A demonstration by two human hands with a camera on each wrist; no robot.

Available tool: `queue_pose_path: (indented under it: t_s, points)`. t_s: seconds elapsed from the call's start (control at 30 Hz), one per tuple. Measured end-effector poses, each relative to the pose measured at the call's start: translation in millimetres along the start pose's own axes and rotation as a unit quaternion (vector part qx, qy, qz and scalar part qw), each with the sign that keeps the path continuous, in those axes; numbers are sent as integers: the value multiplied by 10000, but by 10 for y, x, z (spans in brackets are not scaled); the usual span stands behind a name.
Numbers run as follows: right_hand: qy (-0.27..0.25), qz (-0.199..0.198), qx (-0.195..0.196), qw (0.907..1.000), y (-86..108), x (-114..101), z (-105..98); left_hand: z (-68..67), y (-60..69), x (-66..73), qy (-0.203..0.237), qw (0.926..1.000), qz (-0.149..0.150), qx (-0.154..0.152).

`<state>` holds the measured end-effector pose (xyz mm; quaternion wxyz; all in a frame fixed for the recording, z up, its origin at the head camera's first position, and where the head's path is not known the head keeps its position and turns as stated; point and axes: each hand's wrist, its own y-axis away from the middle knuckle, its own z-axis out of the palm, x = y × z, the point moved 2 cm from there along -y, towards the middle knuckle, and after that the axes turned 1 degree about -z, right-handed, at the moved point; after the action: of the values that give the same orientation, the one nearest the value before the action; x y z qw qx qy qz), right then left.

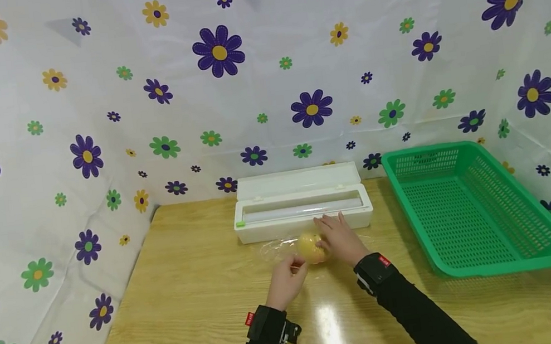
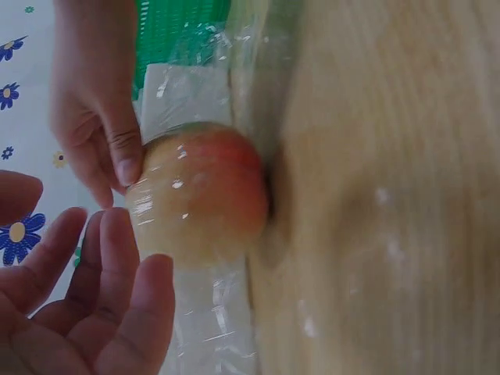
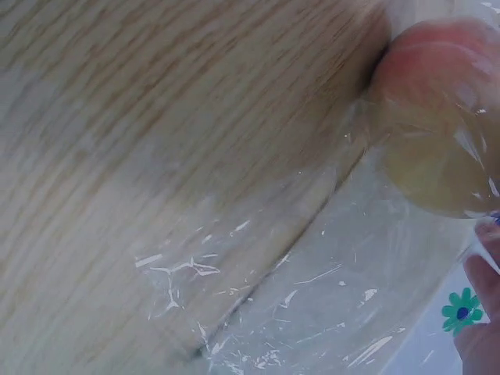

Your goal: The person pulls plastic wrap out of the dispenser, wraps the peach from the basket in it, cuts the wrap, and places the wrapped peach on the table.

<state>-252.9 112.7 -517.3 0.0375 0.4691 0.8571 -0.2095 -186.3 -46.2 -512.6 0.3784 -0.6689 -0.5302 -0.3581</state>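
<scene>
A round yellow-and-red fruit (image 1: pixel 311 248) sits on the wooden table under clear cling film (image 3: pixel 312 289), which spreads out to its sides. My right hand (image 1: pixel 341 237) is at its right, the thumb touching the fruit and the other fingers reaching toward the white box (image 1: pixel 306 226). In the left wrist view the right hand (image 2: pixel 98 101) has its thumb against the film-covered fruit (image 2: pixel 203 195). My left hand (image 1: pixel 287 280) is close to the fruit's near left side; in the left wrist view its fingers (image 2: pixel 148 312) are loosely bent and spread, with nothing seen between them.
Behind the fruit, the white box has its lid (image 1: pixel 296 181) raised and a film roll (image 1: pixel 304 209) inside; a small green piece (image 1: pixel 240 224) is at its left front. A green plastic basket (image 1: pixel 412 225) stands on the right. A flowered cloth (image 1: pixel 266 83) hangs behind.
</scene>
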Motion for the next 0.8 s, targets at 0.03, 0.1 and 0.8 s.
queue_pose_path:
  t_s: [0.03,0.1,0.8]
  points:
    - [93,-98,-22,9999,9,-11,-2,21,14,-25,21,9999,-74,-64]
    - [265,-325,18,9991,39,-31,2,55,42,-68,73,9997,-213,-135]
    - [1933,-1345,1077,9659,282,-175,205,111,96,-239,2083,9637,-1669,81]
